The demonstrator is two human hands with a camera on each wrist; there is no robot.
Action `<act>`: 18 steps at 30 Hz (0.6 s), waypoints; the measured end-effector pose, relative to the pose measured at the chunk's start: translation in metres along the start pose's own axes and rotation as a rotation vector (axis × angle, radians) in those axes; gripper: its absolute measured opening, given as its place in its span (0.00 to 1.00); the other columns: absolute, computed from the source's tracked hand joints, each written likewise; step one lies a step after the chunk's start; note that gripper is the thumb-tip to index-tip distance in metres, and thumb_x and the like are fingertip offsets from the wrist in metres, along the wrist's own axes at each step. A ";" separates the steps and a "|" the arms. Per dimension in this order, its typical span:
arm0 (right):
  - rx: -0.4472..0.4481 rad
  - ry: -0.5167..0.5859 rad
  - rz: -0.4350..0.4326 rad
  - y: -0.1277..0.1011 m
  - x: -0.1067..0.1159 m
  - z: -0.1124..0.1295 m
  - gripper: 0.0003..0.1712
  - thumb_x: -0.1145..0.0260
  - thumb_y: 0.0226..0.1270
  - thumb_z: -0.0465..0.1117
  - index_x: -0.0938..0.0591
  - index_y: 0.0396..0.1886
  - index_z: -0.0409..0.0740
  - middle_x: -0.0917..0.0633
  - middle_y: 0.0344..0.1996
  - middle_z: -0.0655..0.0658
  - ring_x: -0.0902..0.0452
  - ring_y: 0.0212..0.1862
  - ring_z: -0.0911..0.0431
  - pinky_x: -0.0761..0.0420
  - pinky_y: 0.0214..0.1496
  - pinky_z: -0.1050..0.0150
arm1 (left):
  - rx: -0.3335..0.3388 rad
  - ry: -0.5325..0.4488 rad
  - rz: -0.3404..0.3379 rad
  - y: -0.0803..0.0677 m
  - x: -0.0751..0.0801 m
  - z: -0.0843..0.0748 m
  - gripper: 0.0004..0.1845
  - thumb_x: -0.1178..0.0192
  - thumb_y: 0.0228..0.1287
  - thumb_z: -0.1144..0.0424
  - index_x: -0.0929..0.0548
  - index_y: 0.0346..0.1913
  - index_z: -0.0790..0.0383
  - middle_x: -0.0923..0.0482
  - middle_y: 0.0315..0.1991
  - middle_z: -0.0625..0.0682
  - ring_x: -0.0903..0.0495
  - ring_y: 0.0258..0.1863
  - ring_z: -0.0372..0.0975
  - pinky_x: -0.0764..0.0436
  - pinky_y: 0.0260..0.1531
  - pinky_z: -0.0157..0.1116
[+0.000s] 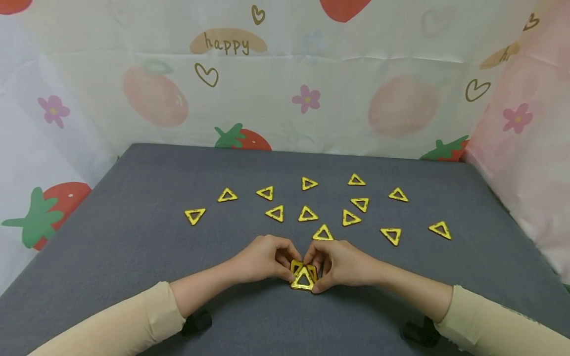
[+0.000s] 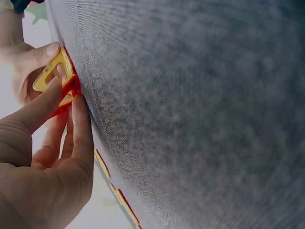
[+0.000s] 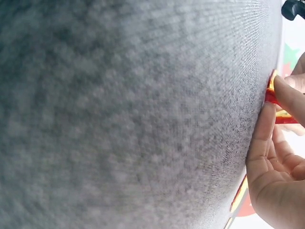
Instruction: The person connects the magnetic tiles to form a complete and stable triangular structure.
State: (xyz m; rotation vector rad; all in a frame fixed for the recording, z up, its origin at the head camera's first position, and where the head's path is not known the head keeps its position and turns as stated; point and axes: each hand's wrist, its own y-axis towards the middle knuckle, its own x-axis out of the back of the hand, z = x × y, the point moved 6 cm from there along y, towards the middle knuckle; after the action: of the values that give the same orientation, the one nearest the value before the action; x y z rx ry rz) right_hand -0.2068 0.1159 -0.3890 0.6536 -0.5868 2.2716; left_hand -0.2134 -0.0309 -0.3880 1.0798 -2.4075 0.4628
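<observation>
Both hands meet at the near middle of the table over a small group of joined yellow triangular magnetic tiles [image 1: 303,287], open-centred, with one leaning toward me. My left hand [image 1: 260,259] pinches the group's left side between thumb and fingers. On the other side, my right hand [image 1: 347,262] pinches it with the thumb low at the front corner. In the left wrist view a triangular tile [image 2: 46,71] stands tilted with red edges beside it. The right wrist view shows a red-and-yellow tile edge [image 3: 287,119] by the fingers; the hands hide how many tiles are joined.
Several loose yellow triangular tiles lie flat beyond the hands, spread from a left one [image 1: 194,222] to a right one [image 1: 441,230]. The nearest tile [image 1: 323,238] lies just past the right hand. A printed cloth [image 1: 285,74] encloses the dark grey table [image 1: 133,237].
</observation>
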 end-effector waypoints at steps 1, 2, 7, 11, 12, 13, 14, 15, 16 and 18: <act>-0.001 0.000 -0.001 0.000 0.000 0.000 0.24 0.23 0.44 0.45 0.23 0.42 0.54 0.19 0.32 0.52 0.19 0.27 0.59 0.20 0.29 0.66 | -0.002 0.005 -0.002 0.000 0.000 0.000 0.15 0.28 0.46 0.65 0.16 0.40 0.57 0.14 0.36 0.52 0.17 0.32 0.34 0.20 0.29 0.28; -0.002 0.000 -0.002 0.000 0.000 0.000 0.24 0.23 0.44 0.45 0.23 0.42 0.54 0.19 0.32 0.52 0.19 0.27 0.58 0.20 0.29 0.66 | -0.005 0.011 -0.005 0.000 -0.001 -0.001 0.15 0.28 0.45 0.65 0.16 0.40 0.57 0.14 0.35 0.52 0.17 0.32 0.33 0.20 0.29 0.28; -0.002 0.002 -0.008 0.000 0.000 0.001 0.25 0.22 0.44 0.45 0.23 0.43 0.53 0.19 0.31 0.52 0.20 0.28 0.58 0.20 0.29 0.66 | -0.010 0.047 -0.010 0.001 -0.003 -0.003 0.15 0.27 0.45 0.65 0.16 0.39 0.55 0.15 0.32 0.47 0.18 0.30 0.31 0.20 0.29 0.28; -0.001 0.000 -0.011 0.000 0.000 0.001 0.26 0.22 0.44 0.45 0.24 0.43 0.53 0.18 0.31 0.52 0.20 0.28 0.58 0.20 0.30 0.66 | -0.019 0.038 -0.001 0.001 -0.004 -0.005 0.15 0.27 0.45 0.66 0.16 0.39 0.56 0.15 0.33 0.48 0.18 0.30 0.31 0.20 0.29 0.28; -0.001 -0.001 -0.010 0.000 0.000 0.001 0.26 0.23 0.44 0.45 0.24 0.43 0.54 0.18 0.31 0.52 0.20 0.28 0.58 0.20 0.30 0.66 | -0.021 0.034 0.003 0.001 -0.005 -0.005 0.15 0.28 0.45 0.66 0.16 0.40 0.56 0.15 0.33 0.48 0.18 0.30 0.31 0.20 0.29 0.28; -0.002 -0.002 -0.009 0.000 0.000 0.000 0.25 0.23 0.44 0.46 0.24 0.43 0.54 0.18 0.31 0.52 0.20 0.28 0.59 0.20 0.30 0.66 | -0.021 0.031 0.006 0.001 -0.005 -0.006 0.15 0.28 0.45 0.66 0.16 0.40 0.56 0.15 0.34 0.49 0.18 0.30 0.31 0.20 0.29 0.28; -0.003 -0.001 -0.009 0.000 0.000 0.000 0.26 0.23 0.44 0.46 0.24 0.43 0.54 0.18 0.31 0.52 0.20 0.29 0.59 0.20 0.30 0.66 | -0.022 0.031 0.008 0.000 -0.006 -0.006 0.15 0.28 0.45 0.66 0.16 0.40 0.56 0.15 0.34 0.49 0.18 0.30 0.31 0.20 0.29 0.28; -0.003 -0.001 -0.007 0.000 0.000 0.000 0.25 0.23 0.44 0.46 0.24 0.43 0.55 0.18 0.31 0.52 0.20 0.29 0.59 0.20 0.30 0.66 | -0.024 0.031 0.010 0.000 -0.006 -0.006 0.16 0.28 0.45 0.66 0.17 0.40 0.56 0.15 0.34 0.49 0.18 0.30 0.31 0.20 0.29 0.28; -0.001 -0.001 -0.007 0.000 0.000 0.000 0.25 0.23 0.44 0.46 0.24 0.43 0.55 0.18 0.31 0.52 0.20 0.29 0.59 0.20 0.30 0.66 | -0.025 0.032 0.010 0.001 -0.006 -0.007 0.16 0.28 0.45 0.66 0.17 0.40 0.56 0.15 0.34 0.49 0.18 0.30 0.32 0.20 0.29 0.28; 0.000 0.002 -0.006 0.000 0.000 0.001 0.25 0.23 0.44 0.46 0.23 0.44 0.55 0.18 0.31 0.52 0.19 0.29 0.59 0.20 0.30 0.66 | -0.025 0.044 0.009 0.001 -0.006 -0.007 0.16 0.27 0.44 0.65 0.17 0.39 0.55 0.15 0.34 0.47 0.18 0.31 0.31 0.20 0.30 0.27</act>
State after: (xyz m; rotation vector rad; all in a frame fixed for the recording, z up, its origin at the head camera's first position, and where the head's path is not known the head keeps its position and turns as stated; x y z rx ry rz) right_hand -0.2065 0.1153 -0.3887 0.6521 -0.5835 2.2662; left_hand -0.2085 -0.0234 -0.3859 1.0377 -2.3740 0.4534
